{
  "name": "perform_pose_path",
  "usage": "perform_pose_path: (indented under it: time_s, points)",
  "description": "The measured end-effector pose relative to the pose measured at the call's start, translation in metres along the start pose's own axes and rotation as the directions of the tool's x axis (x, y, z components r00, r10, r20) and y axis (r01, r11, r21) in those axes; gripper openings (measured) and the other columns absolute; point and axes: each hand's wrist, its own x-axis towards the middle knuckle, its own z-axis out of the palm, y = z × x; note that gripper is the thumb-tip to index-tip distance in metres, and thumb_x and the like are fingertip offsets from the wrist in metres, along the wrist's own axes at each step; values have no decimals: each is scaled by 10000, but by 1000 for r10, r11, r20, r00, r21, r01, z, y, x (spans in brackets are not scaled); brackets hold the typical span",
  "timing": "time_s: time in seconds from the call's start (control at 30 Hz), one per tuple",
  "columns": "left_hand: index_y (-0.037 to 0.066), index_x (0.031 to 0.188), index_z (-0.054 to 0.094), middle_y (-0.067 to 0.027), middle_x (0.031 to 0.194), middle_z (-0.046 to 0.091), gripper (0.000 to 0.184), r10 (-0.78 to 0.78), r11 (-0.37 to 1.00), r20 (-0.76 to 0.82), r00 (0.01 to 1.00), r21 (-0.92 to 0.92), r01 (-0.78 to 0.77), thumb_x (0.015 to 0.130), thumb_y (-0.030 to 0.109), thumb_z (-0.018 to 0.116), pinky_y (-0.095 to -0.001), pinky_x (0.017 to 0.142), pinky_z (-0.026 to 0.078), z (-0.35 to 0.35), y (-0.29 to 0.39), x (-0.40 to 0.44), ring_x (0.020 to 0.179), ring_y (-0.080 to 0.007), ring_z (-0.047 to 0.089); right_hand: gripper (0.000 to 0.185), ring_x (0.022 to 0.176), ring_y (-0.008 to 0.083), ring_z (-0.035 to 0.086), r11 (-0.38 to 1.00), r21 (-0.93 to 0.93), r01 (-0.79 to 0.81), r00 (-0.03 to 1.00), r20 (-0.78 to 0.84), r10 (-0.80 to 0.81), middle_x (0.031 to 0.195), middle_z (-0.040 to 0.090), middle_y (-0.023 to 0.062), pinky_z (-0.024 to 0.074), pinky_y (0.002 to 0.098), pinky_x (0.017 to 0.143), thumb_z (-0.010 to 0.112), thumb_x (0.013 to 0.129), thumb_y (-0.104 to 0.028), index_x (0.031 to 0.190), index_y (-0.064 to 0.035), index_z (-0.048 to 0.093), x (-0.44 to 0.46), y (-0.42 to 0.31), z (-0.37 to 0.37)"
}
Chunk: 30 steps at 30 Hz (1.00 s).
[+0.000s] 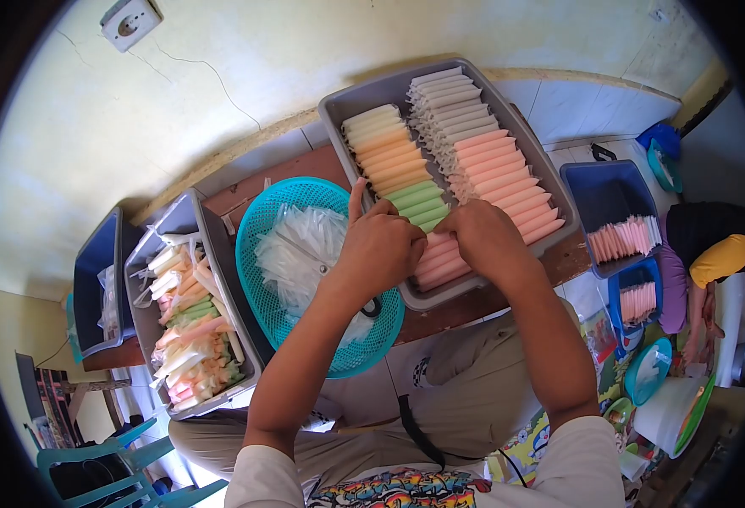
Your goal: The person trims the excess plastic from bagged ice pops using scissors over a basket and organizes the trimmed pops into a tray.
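A grey tray (337,127) holds rows of filled plastic ice pops: cream and orange ones (387,157), green ones (415,199), whitish ones (453,102) and pink ones (499,173). My left hand (383,245) is over the tray's near side, most fingers curled and one digit sticking up. Beside it, my right hand (484,237) has its fingertips pressed together at the end of a green ice pop. Both hands meet around that ice pop; the left fingertips are partly hidden. Left of them, a turquoise basket (258,216) contains clear plastic scraps (296,245) and scissors (372,307).
A grey bin (250,360) of jumbled ice pops stands at the left, with a dark blue bin (93,288) beyond it. To the right, blue bins (584,190) hold pink ice pops. Another person (686,262) sits there by a white bucket (664,423).
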Motion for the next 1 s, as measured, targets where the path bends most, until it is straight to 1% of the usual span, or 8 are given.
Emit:
perform_pose_path:
  time_s: [0.13,0.23,0.37,0.47,0.57,0.63,0.77,1.0]
  points:
    - [191,988,900,-41,950,821,171,20,999,-18,1000,-36,-20,941,253,747,-645,1360,95,1,-2,-2,1143,-241,702,294,1037,382,729,997,60,55,997,-60,-51,1024,794,203,573,473,927,607,922,-51,1059,-4,862,-1,8,8]
    - [207,984,901,-38,929,812,170,11,999,-10,1000,-46,-11,938,256,745,-647,1361,88,1,-2,-1,1139,-239,699,292,1050,375,728,995,97,35,999,-29,-32,1053,791,206,571,468,941,602,922,-33,1058,6,857,-3,6,3]
    - [211,964,901,-33,907,803,167,13,998,-30,999,-53,-15,935,261,745,-643,1363,84,2,-2,-1,1137,-236,696,280,1046,372,731,994,90,65,998,-27,-63,1024,797,201,574,464,938,612,925,-37,1059,11,852,-2,8,3]
    - [203,934,900,-26,898,801,164,-14,1000,12,1000,-5,14,929,267,749,-640,1364,82,1,0,-1,1121,-233,694,252,1044,372,734,990,137,-19,1000,8,18,998,801,198,580,471,934,634,913,-45,1040,13,844,-1,1,-1]
    - [189,918,900,-14,893,803,168,4,999,19,1000,36,-5,927,267,752,-636,1364,90,3,-1,-1,1119,-231,687,233,1069,369,741,999,37,-23,1000,-7,23,978,796,179,596,488,961,640,936,-5,1014,-52,855,-3,-3,-3]
    - [178,923,901,-6,890,806,178,20,1000,-51,998,14,-20,934,265,747,-627,1368,97,5,0,-2,1125,-229,678,203,1059,361,746,998,14,-54,998,-21,54,1003,799,177,599,480,953,654,936,-25,992,-51,848,-5,-5,-1]
    - [172,929,903,0,886,809,188,8,1000,-81,997,-24,-10,940,265,740,-617,1372,104,6,1,-3,1131,-229,672,161,1062,359,748,999,-15,-29,997,-66,28,1032,797,174,599,482,947,689,935,-80,977,-48,841,-7,-2,4]
    - [160,934,901,-5,879,805,197,17,1000,-111,994,-2,-17,943,267,736,-614,1374,114,9,-1,-4,1127,-232,668,163,1068,358,757,993,12,-119,992,-44,119,1043,794,179,599,485,953,740,945,-159,1008,-62,855,-7,-7,0]
